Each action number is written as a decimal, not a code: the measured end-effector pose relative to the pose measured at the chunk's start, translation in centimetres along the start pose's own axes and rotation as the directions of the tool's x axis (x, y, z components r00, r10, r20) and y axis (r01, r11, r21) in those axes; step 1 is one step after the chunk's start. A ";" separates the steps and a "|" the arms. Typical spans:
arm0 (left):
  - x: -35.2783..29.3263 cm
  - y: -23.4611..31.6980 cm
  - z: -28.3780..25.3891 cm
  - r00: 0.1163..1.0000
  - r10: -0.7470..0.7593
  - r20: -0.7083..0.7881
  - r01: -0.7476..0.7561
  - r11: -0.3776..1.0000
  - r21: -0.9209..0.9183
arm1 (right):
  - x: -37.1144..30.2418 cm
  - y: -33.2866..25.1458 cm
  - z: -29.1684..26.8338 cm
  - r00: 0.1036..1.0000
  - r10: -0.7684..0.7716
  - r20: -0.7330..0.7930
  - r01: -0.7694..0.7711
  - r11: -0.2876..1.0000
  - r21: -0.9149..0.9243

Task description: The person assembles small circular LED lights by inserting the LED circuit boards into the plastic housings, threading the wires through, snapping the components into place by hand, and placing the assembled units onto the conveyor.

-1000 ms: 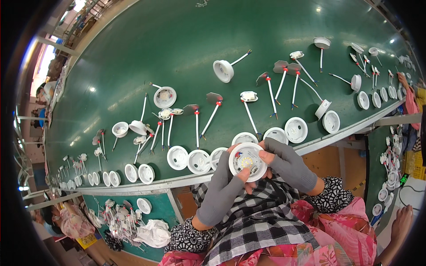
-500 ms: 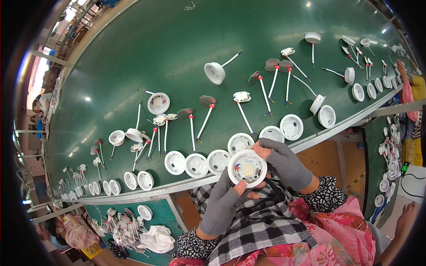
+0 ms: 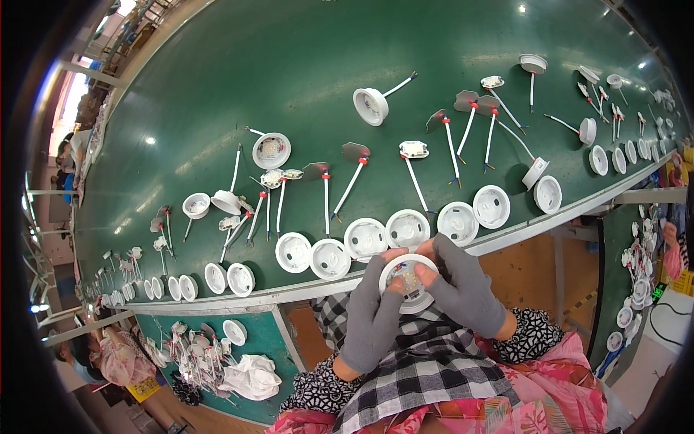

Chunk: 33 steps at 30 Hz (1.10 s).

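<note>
Both of my hands, in grey fingerless gloves, hold a round white lamp housing (image 3: 413, 298) in front of the table's near edge. Inside it lies a circuit board with small yellow LEDs. My left hand (image 3: 372, 311) grips the housing's left side, its thumb pressed inside on the board. My right hand (image 3: 465, 288) holds the right side, its thumb also on the board. Just beyond my fingers stands a row of empty white housings, among them one (image 3: 408, 228) and another (image 3: 457, 223). The undersides of the held housing and most fingertips are hidden.
Grey plates on white cables (image 3: 356, 152), white driver modules (image 3: 414, 150) and cabled housings (image 3: 371, 106) are spread over the green table (image 3: 238, 72). Below left, a lower shelf holds a pile of parts (image 3: 195, 358) and a white cloth (image 3: 251, 376). Other people sit at both sides.
Both thumbs have moved from the housing's rim onto the board inside it. The housing has come slightly lower and tilted. The table's contents appear shifted rightward as the view turned.
</note>
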<state>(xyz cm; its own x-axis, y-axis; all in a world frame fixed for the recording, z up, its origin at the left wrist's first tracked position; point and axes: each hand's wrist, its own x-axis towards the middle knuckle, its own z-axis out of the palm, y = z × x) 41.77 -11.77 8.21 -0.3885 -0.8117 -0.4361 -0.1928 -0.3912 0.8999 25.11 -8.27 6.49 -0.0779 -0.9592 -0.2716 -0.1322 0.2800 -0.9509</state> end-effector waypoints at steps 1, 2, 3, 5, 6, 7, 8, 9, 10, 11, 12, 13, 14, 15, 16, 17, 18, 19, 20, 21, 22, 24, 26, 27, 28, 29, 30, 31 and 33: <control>0.1 -0.3 0.1 0.998 0.064 -0.017 -0.063 0.997 0.044 | 0.0 0.1 0.2 1.000 -0.008 -0.021 0.007 0.999 -0.043; 0.1 -0.4 0.2 0.998 0.062 -0.014 -0.061 0.997 0.046 | 0.0 0.1 0.4 0.999 -0.018 -0.042 0.014 0.996 -0.086; 0.1 -0.5 0.3 0.996 0.085 -0.027 -0.083 0.995 0.062 | 0.0 0.2 0.6 0.999 -0.014 -0.044 0.011 0.996 -0.085; 0.1 -0.6 0.3 0.994 0.105 -0.038 -0.101 0.992 0.080 | 0.0 0.4 1.0 0.997 -0.019 -0.073 0.018 1.000 -0.022; 0.1 -0.6 0.2 0.994 0.108 -0.035 -0.103 0.989 0.111 | 0.0 0.5 1.1 0.997 -0.016 -0.076 0.014 1.000 -0.021; 0.0 -0.6 0.2 0.993 0.111 -0.033 -0.105 0.985 0.141 | 0.1 0.5 1.2 0.997 -0.016 -0.081 0.015 1.000 -0.004; 0.0 -0.5 0.3 0.994 0.108 -0.030 -0.103 0.985 0.140 | 0.1 0.6 1.3 0.996 -0.015 -0.085 0.017 1.000 0.013; 0.0 -0.3 0.3 0.997 0.076 -0.031 -0.072 0.991 0.108 | 0.1 0.7 1.3 0.996 -0.013 -0.087 0.014 1.000 0.014; 0.0 -0.2 0.4 0.999 0.045 -0.032 -0.042 0.996 0.076 | 0.0 0.9 1.4 0.996 -0.008 -0.088 0.011 0.999 0.035; -0.1 -0.1 0.4 0.999 0.042 -0.029 -0.040 0.996 0.077 | 0.0 1.0 1.4 0.996 -0.004 -0.089 0.009 0.998 0.055; -0.1 0.0 0.4 0.999 0.027 -0.025 -0.026 0.998 0.052 | 0.0 1.0 1.4 0.996 -0.001 -0.089 0.006 0.998 0.056; -0.2 0.1 0.4 1.000 0.013 -0.020 -0.012 1.000 0.027 | -0.1 1.0 1.4 0.997 0.014 -0.077 -0.010 0.999 0.049; -0.2 0.1 0.4 1.000 0.010 -0.020 -0.010 1.000 0.028 | -0.1 1.1 1.4 0.997 0.029 -0.066 -0.027 0.999 0.041; -0.2 0.2 0.4 1.000 -0.001 -0.020 0.001 1.000 0.021 | 0.0 1.1 1.3 0.997 0.031 -0.065 -0.028 0.999 0.042; -0.2 0.2 0.4 1.000 -0.011 -0.020 0.012 1.000 0.015 | 0.1 1.2 1.3 0.998 0.015 -0.061 -0.012 0.999 0.041; -0.2 0.1 0.4 1.000 -0.013 -0.020 0.013 1.000 0.015 | 0.1 1.3 1.2 0.998 -0.001 -0.057 0.004 0.999 0.041; -0.2 0.0 0.4 1.000 0.005 -0.028 -0.004 0.999 0.032 | 0.1 1.2 1.2 0.998 -0.001 -0.056 0.003 0.999 0.042; -0.2 -0.1 0.4 0.999 0.022 -0.037 -0.020 0.999 0.049 | 0.1 1.0 1.2 0.998 -0.001 -0.056 0.003 0.999 0.034; -0.2 -0.2 0.4 0.999 0.021 -0.038 -0.019 0.999 0.050 | 0.1 0.9 1.2 0.999 -0.002 -0.055 0.003 1.000 0.026; -0.1 -0.4 0.4 0.998 0.048 -0.042 -0.046 0.998 0.041 | 0.1 0.9 1.3 0.998 -0.001 -0.056 0.002 1.000 0.026; -0.1 -0.5 0.4 0.996 0.074 -0.048 -0.073 0.997 0.033 | 0.0 1.0 1.4 0.997 -0.030 -0.073 0.032 0.999 0.023; 0.1 -0.8 0.3 0.991 0.120 -0.056 -0.117 0.991 0.060 | -0.1 1.1 1.4 0.994 -0.058 -0.091 0.060 0.998 0.019; 0.2 -1.0 0.2 0.984 0.165 -0.063 -0.159 0.983 0.086 | -0.2 1.3 1.1 0.999 0.052 0.013 -0.052 0.998 -0.024; 0.3 -1.0 0.2 0.986 0.156 -0.061 -0.151 0.985 0.087 | -0.2 1.4 1.1 0.999 0.053 0.015 -0.052 0.998 -0.022; 0.3 -1.1 0.2 0.987 0.148 -0.059 -0.142 0.986 0.088 | -0.2 1.5 1.2 0.998 0.063 0.017 -0.063 0.998 -0.007; 0.3 -1.1 0.3 0.987 0.146 -0.060 -0.141 0.986 0.090 | -0.2 1.7 1.2 0.997 0.073 0.020 -0.073 0.997 0.009; 0.2 -1.0 0.3 0.993 0.106 -0.057 -0.103 0.993 0.062 | -0.2 1.8 1.4 0.997 0.074 0.020 -0.074 0.997 0.009; 0.2 -0.9 0.3 0.996 0.066 -0.052 -0.064 0.997 0.034 | -0.2 1.9 1.5 0.998 0.066 0.006 -0.066 0.998 0.007; 0.1 -0.8 0.3 0.997 0.060 -0.037 -0.059 0.998 0.034 | -0.2 2.1 1.7 0.998 0.062 -0.009 -0.062 0.998 0.006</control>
<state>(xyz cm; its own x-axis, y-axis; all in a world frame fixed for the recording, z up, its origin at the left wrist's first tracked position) 41.57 -11.43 7.48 -0.3656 -0.8494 -0.3807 -0.1999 -0.3278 0.9234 26.52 -7.59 4.33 -0.0947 -0.9396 -0.3288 -0.1212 0.3388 -0.9330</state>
